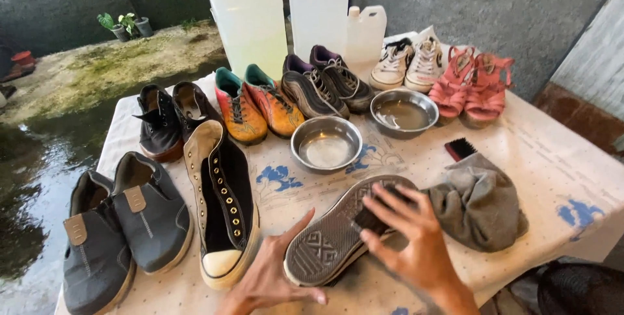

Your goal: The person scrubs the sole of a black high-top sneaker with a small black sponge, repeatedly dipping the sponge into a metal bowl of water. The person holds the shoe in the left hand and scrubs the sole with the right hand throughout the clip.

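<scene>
A black sneaker lies sole-up at the near edge of the table. My left hand presses flat on the cloth against the toe end of that sole, steadying it. My right hand grips a dark brush and holds it on the sole near its middle. The matching black high-top sneaker with a white toe cap and no laces stands upright just left of my left hand.
Two steel bowls with liquid sit mid-table. A grey cloth and another black brush lie to the right. Several pairs of shoes ring the table; white jugs stand at the back.
</scene>
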